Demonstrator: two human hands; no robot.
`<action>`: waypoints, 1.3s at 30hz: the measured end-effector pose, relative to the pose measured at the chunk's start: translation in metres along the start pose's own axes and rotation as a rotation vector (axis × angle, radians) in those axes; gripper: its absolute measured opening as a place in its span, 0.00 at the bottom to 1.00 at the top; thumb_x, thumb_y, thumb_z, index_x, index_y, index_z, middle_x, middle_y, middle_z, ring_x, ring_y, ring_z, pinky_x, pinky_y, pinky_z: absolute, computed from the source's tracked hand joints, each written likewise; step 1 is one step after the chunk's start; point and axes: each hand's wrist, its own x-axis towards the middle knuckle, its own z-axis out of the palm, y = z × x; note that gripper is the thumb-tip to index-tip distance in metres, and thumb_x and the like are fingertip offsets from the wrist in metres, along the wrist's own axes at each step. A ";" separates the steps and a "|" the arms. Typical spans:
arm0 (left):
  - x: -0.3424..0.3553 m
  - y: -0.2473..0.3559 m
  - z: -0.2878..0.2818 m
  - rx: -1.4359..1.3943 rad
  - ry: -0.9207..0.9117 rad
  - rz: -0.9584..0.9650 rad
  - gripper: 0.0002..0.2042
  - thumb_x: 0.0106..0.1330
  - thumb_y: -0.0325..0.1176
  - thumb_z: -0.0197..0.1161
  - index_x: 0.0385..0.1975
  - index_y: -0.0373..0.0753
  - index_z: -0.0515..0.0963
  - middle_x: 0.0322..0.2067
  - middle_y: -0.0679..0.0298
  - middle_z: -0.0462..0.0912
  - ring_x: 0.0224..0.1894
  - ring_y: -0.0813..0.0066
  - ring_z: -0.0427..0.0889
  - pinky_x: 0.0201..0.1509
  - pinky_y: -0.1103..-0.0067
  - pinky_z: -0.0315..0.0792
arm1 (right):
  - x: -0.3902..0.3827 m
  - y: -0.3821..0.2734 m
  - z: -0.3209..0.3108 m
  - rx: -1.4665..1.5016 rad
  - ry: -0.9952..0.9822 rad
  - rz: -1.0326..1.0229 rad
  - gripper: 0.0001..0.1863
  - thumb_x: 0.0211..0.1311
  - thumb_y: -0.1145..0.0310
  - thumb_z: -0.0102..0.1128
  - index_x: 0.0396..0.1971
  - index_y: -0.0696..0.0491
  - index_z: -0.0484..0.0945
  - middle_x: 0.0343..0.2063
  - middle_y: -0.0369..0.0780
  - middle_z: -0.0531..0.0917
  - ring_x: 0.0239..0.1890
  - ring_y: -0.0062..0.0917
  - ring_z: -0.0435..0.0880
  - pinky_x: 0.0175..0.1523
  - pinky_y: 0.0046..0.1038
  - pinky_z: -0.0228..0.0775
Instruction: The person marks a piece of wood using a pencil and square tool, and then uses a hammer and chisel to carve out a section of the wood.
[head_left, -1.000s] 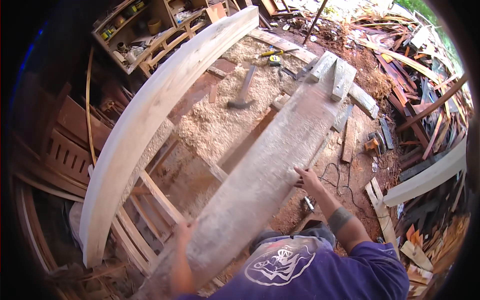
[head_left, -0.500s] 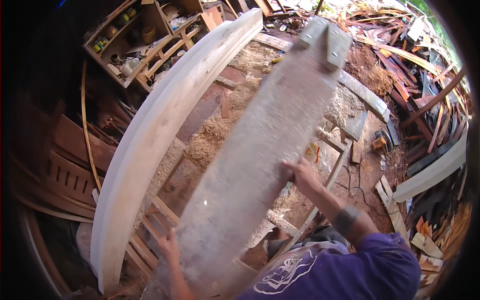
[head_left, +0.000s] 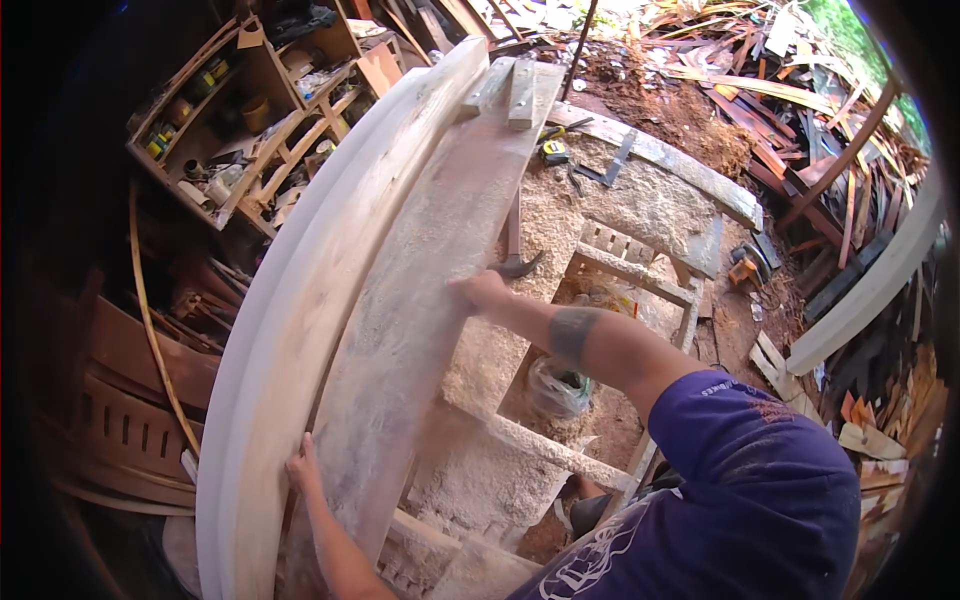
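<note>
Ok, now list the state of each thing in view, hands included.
Wide board: dusty, held by its right edge
Right hand: closed on that edge
Left hand: at the left edge, grip unclear
Wooden blocks: side by side on the board's far end
Pale curved timber: alongside the board
Wood shavings: spread loose
Hammer: lying down, partly hidden
Tape measure: lying on shavings
Plastic bag: crumpled

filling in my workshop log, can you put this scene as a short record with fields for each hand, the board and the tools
left hand: at the wide board's left edge; exact hold unclear
right hand: on the board's right edge, farther up
board: dusty, two blocks at its far end
left of board: pale curved timbers
right of board: hammer, yellow tape measure, square
</note>
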 end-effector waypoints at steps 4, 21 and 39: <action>-0.003 0.041 0.004 -0.043 -0.097 0.021 0.36 0.65 0.71 0.52 0.35 0.38 0.88 0.32 0.44 0.86 0.36 0.43 0.85 0.39 0.56 0.75 | 0.040 0.025 -0.031 -0.026 -0.010 0.045 0.14 0.62 0.69 0.71 0.42 0.64 0.83 0.35 0.45 0.87 0.34 0.31 0.88 0.35 0.35 0.82; -0.414 0.268 -0.019 -0.697 -0.411 0.713 0.11 0.59 0.18 0.65 0.42 0.32 0.81 0.39 0.64 0.79 0.39 0.75 0.78 0.44 0.80 0.74 | -0.411 0.119 -0.447 -0.369 -0.083 0.306 0.16 0.66 0.62 0.62 0.38 0.63 0.82 0.30 0.46 0.88 0.33 0.30 0.89 0.36 0.30 0.85; -0.759 0.490 0.093 0.318 -1.300 0.962 0.14 0.66 0.41 0.66 0.38 0.34 0.87 0.24 0.62 0.86 0.22 0.77 0.81 0.25 0.77 0.73 | -0.875 0.367 -0.851 -0.003 1.297 0.318 0.14 0.61 0.60 0.68 0.31 0.58 0.83 0.22 0.40 0.85 0.24 0.23 0.85 0.31 0.30 0.77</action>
